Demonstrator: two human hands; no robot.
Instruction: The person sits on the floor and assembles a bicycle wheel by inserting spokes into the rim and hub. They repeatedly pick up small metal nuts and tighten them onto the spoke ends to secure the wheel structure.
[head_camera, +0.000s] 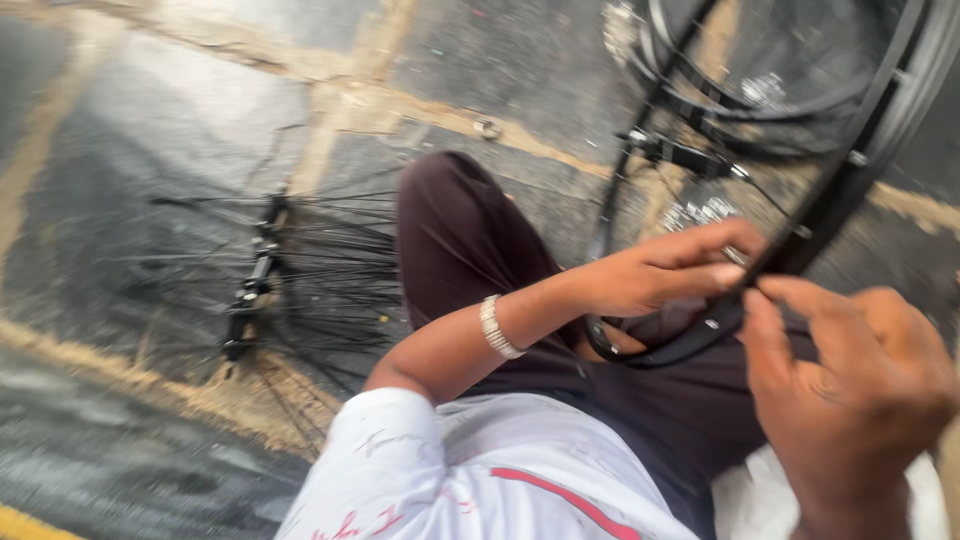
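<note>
A black bicycle wheel rim (860, 170) with thin spokes stands tilted over my lap at the right. My left hand (665, 270) pinches the rim's lower edge near a small metal spoke nipple, a silver bracelet (497, 327) on that wrist. My right hand (850, 390) sits just below and right of it, fingertips closed on the same stretch of rim. The wheel's hub (680, 152) shows above my hands. My knee in dark trousers (455, 225) points toward the floor's middle.
A second hub with a fan of loose black spokes (262, 270) lies on the grey stone floor at the left. More black rims (720, 85) are stacked at the top right. A small metal ring (487, 127) lies on the floor beyond my knee.
</note>
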